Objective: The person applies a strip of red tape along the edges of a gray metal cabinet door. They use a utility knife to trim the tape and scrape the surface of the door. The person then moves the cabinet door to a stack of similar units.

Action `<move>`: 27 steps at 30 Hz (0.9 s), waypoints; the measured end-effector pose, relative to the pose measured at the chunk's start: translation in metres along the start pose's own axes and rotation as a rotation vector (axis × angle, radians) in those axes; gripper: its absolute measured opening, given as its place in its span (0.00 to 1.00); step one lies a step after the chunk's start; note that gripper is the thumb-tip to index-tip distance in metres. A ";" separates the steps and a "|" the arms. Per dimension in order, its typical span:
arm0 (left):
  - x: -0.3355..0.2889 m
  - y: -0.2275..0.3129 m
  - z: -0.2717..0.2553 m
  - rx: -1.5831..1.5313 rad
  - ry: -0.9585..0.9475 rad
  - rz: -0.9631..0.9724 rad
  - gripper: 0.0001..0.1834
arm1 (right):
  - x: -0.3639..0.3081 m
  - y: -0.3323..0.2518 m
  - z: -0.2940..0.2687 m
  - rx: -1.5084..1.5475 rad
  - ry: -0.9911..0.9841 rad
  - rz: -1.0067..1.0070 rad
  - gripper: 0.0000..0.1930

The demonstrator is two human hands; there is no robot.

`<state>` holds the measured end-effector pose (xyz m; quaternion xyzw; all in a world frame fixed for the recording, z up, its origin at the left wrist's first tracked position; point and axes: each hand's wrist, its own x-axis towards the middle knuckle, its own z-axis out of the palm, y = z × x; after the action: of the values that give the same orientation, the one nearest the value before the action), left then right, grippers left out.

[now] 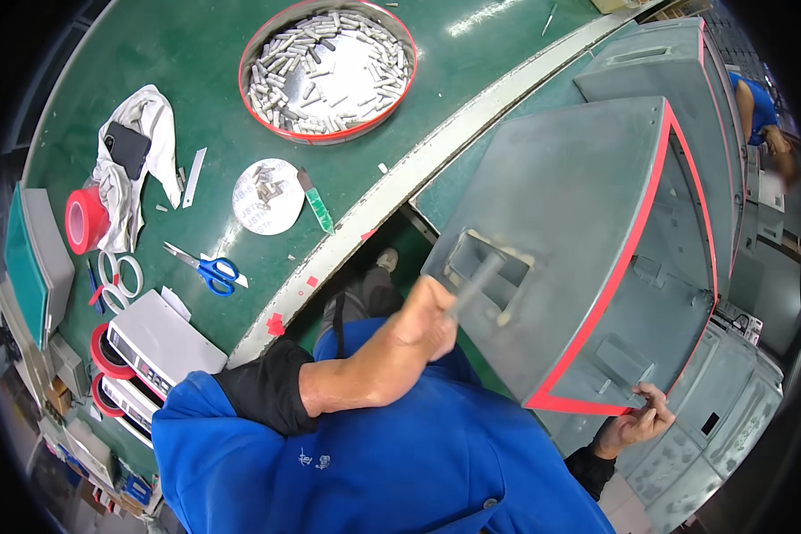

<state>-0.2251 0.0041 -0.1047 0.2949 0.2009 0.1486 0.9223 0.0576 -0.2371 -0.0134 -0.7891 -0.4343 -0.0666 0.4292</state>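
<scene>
A blue jacket (374, 463) fills the view around six o'clock, its black-cuffed sleeves reaching forward. Just below centre, the left hand's (424, 320) grip is closed around a motion-blurred grey stick (479, 283), whose far end lies over a recessed rectangular opening (518, 274) in a grey housing (561, 187). That housing, at three o'clock, is tilted, its open face edged in red. At four o'clock, the right hand (636, 423) touches the lower red edge with bent fingers; I cannot tell whether its grip pinches the edge. From nine to twelve o'clock stretches a green worktop (214, 53). On it, blue-handled scissors (215, 274) lie at nine, a white disc (256, 214) bearing small pieces at ten, and a red-rimmed round tin (327, 135) of small grey cylinders near eleven. Another person (756, 107) is at two.
</scene>
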 end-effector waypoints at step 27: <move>0.029 -0.002 0.021 0.163 0.190 0.188 0.08 | -0.004 0.003 -0.003 0.161 0.066 -0.020 0.09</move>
<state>-0.1903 0.0038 -0.0987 0.3709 0.2703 0.2447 0.8541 0.0581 -0.2423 -0.0152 -0.7449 -0.4319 -0.0619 0.5047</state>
